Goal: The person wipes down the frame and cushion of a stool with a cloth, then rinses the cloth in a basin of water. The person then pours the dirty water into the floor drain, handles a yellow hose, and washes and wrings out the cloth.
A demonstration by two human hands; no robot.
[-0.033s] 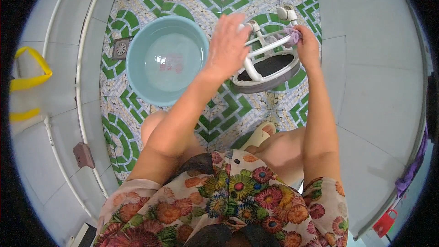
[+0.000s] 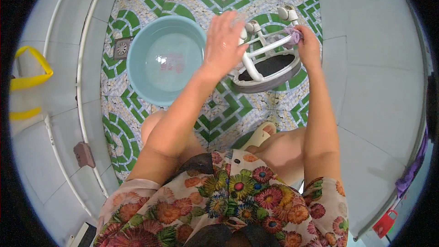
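A stool [image 2: 250, 69] with a white tube frame, casters and a grey padded seat lies tipped on the floor in front of me, its dark underside showing. My right hand [image 2: 309, 48] is closed on a light purple cloth [image 2: 291, 38], pressed round a white bar of the stool at its right. Over the stool's left side is my left hand [image 2: 224, 45], wet-looking, its fingers stretched out and nothing in them. Its thumb is close to a white leg; whether it touches I cannot tell.
A light blue basin [image 2: 132, 64] of water stands left of the stool, beside a floor drain [image 2: 121, 48]. White pipes [image 2: 78, 64] run along the left wall, with yellow loops [image 2: 32, 83] hanging there. A grey wall [image 2: 375, 91] bounds the right. My slippered foot [image 2: 259, 136] is close by.
My left hand has shifted slightly left, away from the stool's frame. The right hand keeps its hold on the cloth, and the stool looks almost unmoved.
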